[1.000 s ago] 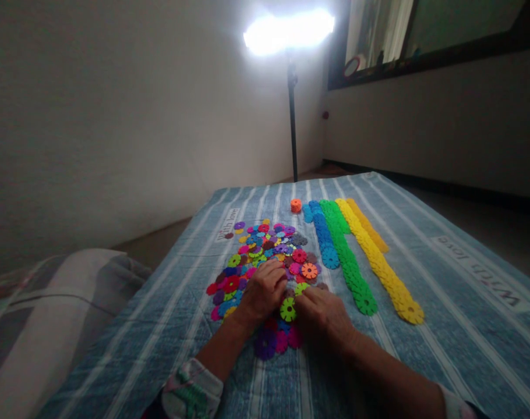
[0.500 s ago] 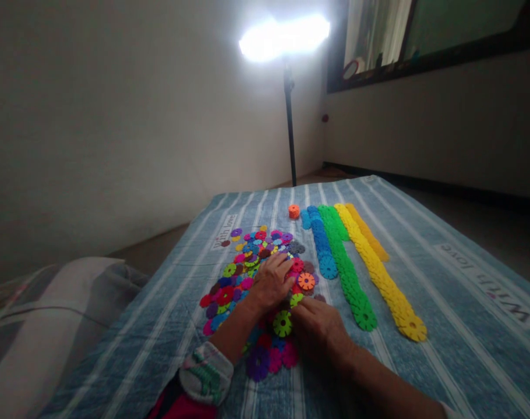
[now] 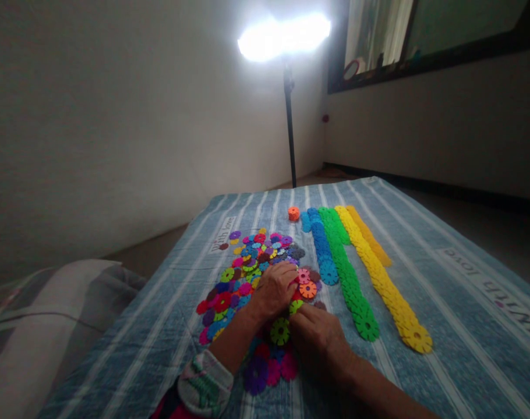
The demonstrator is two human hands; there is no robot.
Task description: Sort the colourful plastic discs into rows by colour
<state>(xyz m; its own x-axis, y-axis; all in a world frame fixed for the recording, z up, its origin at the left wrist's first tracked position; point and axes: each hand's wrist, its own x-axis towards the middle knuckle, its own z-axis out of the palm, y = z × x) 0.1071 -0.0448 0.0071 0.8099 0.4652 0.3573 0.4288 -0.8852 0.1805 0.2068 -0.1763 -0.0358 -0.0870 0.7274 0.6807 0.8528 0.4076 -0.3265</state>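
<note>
Many thin plastic notched discs in mixed colours form a loose pile [image 3: 230,302] on the striped cloth. My left hand [image 3: 274,289] rests palm down on the right part of the pile, its fingers stretched forward over the discs. Close by, my right hand [image 3: 324,337] is closed with its fingers curled at the pile's right edge; what is inside them is hidden. A lime disc [image 3: 296,306] touches or nearly touches its fingertips, and a larger lime disc [image 3: 280,331] lies between the two hands. An orange disc [image 3: 308,290] and a pink disc [image 3: 304,275] lie beyond them.
To the right, overlapping discs make a blue row [image 3: 321,247], a green row [image 3: 346,273], a long yellow row [image 3: 382,285] and a shorter amber row [image 3: 370,238]. A small orange stack [image 3: 293,213] stands at the back. Behind the cloth-covered surface [image 3: 457,326] is a lit lamp [image 3: 286,38].
My left hand has shifted slightly and its fingers lie closer together. A pink disc now shows beside the orange one. My right hand stays nearly in place; the view has tilted a little.
</note>
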